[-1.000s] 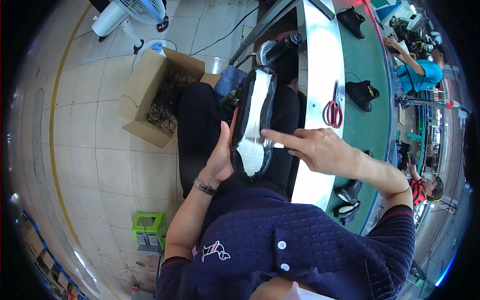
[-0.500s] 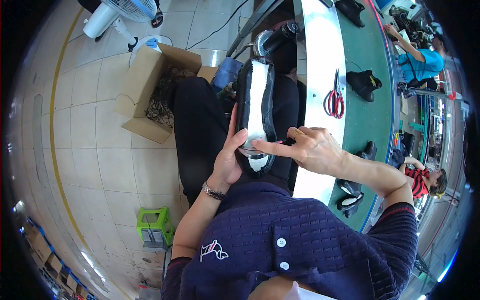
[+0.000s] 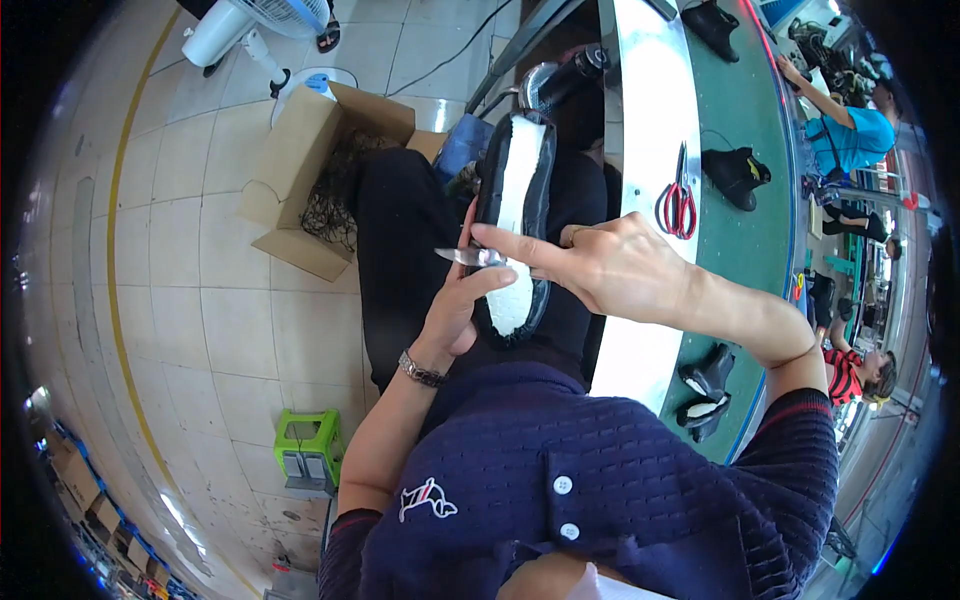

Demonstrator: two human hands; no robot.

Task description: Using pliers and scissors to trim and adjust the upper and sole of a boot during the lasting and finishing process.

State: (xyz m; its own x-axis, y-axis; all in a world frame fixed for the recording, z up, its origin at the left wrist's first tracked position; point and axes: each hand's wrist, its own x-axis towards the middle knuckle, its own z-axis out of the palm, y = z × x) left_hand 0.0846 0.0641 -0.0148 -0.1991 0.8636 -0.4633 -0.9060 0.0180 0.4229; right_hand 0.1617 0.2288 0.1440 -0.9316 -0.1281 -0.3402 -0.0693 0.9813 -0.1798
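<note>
A black shoe upper (image 3: 523,170) with a long white strip down its underside lies bottom-up over my lap. My left hand (image 3: 460,305) is closed round its left side, the thumb pressing on the white strip near the close end. Above that thumb, a knife (image 3: 462,257) lies across the shoe, its shiny blade sticking out past the left edge. My right hand (image 3: 625,265) grips the knife from the right, index finger stretched along the blade. The knife's handle is mostly hidden in my fingers.
Red-handled scissors (image 3: 679,205) lie on the white bench strip to my right. Beyond it, the green conveyor (image 3: 745,110) carries several black shoes. At left stand a cardboard box (image 3: 290,170) of dark tangled strands, a green stool (image 3: 308,437) and a fan (image 3: 225,30). Co-workers sit across the conveyor.
The knife blade has moved left and away from me across the white strip, now jutting past the shoe's left edge. My right index finger has followed it.
</note>
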